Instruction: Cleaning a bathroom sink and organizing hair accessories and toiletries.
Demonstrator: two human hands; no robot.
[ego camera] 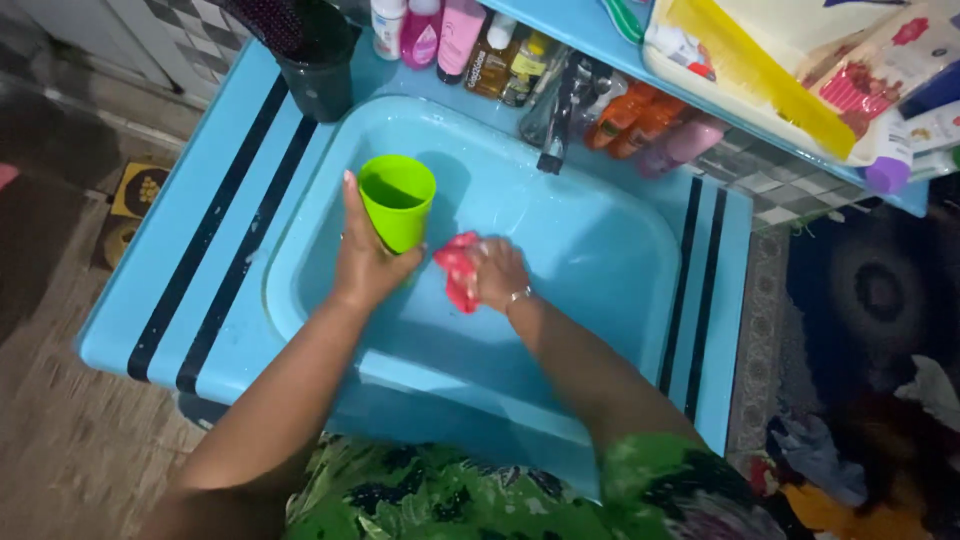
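Over the blue sink (610,260), your left hand (365,262) is wrapped around a bright green cup (398,200), fingers closed on its lower half with the thumb up along the side nearest the counter (215,250). That cup is plain plastic, smooth, wider at the rim than at the base, held upright with its open mouth showing a darker green inside. Your right hand (497,272) is clenched on a red cloth (459,270), which bunches out of your fist and presses against the cup's bottom edge; it looks wet, though motion blur makes that hard to confirm. Both hands sit above the basin's left half, just beside each other. Behind them, the metal tap (562,110) leans over the basin, well apart from the cup. A dark tumbler (318,85) stands at the counter's back corner, and several bottles (440,35) line the rear ledge.
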